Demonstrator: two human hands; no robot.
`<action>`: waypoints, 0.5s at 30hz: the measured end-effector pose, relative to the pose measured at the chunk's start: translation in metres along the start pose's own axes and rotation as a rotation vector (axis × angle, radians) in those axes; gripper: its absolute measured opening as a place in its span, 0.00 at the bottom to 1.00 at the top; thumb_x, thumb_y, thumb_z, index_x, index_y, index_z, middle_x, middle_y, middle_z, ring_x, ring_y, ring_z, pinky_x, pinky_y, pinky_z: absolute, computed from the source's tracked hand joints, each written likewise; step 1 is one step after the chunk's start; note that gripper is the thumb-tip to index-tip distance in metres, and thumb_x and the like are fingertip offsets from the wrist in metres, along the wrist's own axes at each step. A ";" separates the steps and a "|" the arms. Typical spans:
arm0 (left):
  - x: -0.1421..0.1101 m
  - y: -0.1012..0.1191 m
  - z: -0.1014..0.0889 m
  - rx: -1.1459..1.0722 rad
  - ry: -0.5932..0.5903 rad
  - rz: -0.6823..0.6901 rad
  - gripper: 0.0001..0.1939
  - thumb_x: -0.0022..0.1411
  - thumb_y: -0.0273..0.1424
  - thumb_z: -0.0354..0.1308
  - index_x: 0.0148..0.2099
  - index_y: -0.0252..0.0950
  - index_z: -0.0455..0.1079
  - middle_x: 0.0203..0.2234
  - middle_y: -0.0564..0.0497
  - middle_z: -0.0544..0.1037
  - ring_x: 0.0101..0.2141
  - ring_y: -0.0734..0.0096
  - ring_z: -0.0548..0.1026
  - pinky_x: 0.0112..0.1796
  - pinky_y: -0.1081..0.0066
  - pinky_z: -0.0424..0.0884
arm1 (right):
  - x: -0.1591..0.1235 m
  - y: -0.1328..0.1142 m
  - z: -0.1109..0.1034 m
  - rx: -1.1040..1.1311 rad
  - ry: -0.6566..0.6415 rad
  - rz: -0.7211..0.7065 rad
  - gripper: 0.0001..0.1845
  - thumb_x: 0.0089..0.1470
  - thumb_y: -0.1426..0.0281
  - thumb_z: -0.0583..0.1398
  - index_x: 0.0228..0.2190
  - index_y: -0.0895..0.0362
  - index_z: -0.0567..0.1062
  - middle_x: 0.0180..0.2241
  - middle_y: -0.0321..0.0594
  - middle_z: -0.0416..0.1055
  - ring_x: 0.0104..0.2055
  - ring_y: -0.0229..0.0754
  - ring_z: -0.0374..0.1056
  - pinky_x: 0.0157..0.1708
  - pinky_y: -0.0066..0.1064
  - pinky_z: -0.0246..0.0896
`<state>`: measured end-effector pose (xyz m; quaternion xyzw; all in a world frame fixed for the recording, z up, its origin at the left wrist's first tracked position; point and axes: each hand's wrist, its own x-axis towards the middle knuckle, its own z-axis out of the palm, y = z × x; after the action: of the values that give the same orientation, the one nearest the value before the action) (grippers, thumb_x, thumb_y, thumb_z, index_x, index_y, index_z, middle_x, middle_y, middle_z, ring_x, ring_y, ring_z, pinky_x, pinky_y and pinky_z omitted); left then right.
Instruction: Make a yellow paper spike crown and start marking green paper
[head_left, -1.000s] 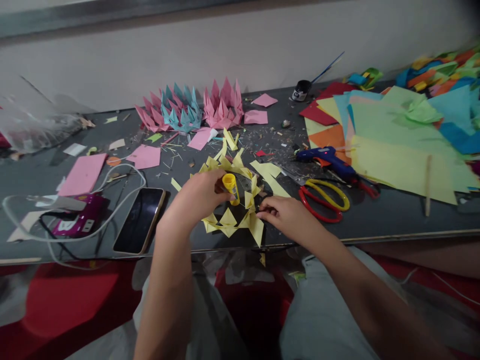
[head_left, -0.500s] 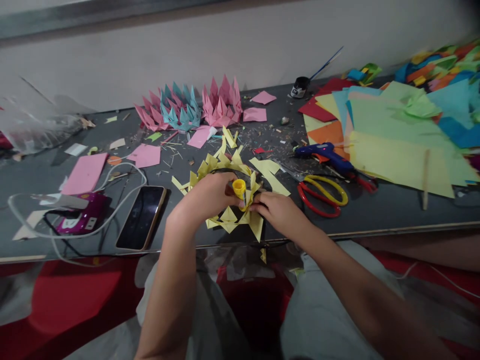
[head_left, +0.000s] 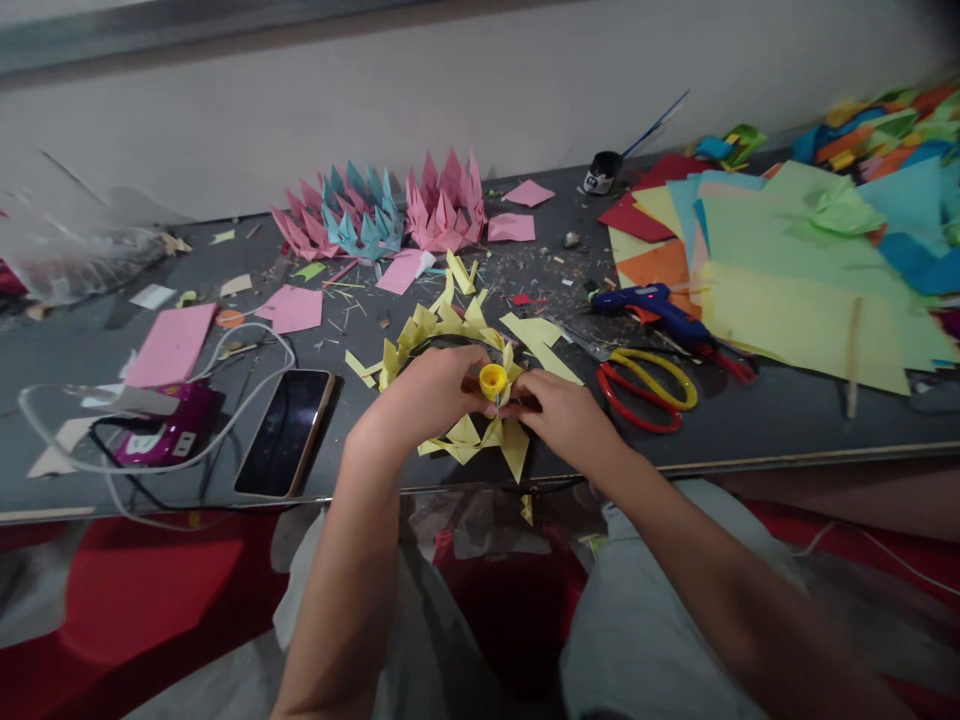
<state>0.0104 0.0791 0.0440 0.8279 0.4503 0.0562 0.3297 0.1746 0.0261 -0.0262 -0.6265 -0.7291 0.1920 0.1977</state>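
Observation:
My left hand [head_left: 435, 395] is closed around a short yellow glue stick [head_left: 493, 381], its round hollow end facing up. It reaches over a ring of folded yellow paper points [head_left: 435, 330], a paper crown lying near the table's front edge. On the ring's right side, my right hand [head_left: 562, 412] pinches the folded paper, its fingertips close to the glue stick. The glue stick's lower end and the exact spot it touches are hidden by my fingers. Loose yellow paper strips [head_left: 540, 342] lie just beyond my right hand.
Scissors [head_left: 649, 390] and a blue glue gun [head_left: 652, 305] lie to the right, beside stacked coloured paper [head_left: 795, 290]. Pink [head_left: 446, 210] and blue [head_left: 360, 220] paper crowns stand near the wall. Left are a phone [head_left: 285, 432] and a purple power adapter [head_left: 176, 425] with cables.
The glue stick has shifted slightly right and tipped more upright, its hollow end turned further toward me. Both hands stay at the paper ring's right side.

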 end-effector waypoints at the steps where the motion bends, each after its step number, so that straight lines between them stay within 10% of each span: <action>1: 0.000 0.000 0.000 -0.001 0.003 -0.009 0.06 0.46 0.26 0.57 0.30 0.38 0.64 0.23 0.56 0.74 0.27 0.70 0.72 0.25 0.75 0.60 | 0.000 0.000 0.000 0.020 0.017 0.005 0.05 0.50 0.67 0.60 0.29 0.55 0.72 0.32 0.39 0.72 0.35 0.43 0.68 0.30 0.29 0.55; 15: 0.000 -0.003 0.001 -0.052 -0.028 0.005 0.06 0.47 0.27 0.57 0.32 0.38 0.65 0.25 0.55 0.75 0.28 0.69 0.72 0.26 0.74 0.62 | -0.002 -0.005 -0.003 0.237 -0.002 0.018 0.03 0.48 0.75 0.60 0.29 0.58 0.74 0.32 0.41 0.74 0.35 0.41 0.69 0.34 0.29 0.58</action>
<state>0.0087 0.0799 0.0418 0.8208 0.4422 0.0571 0.3570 0.1727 0.0239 -0.0212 -0.6050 -0.6958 0.2792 0.2681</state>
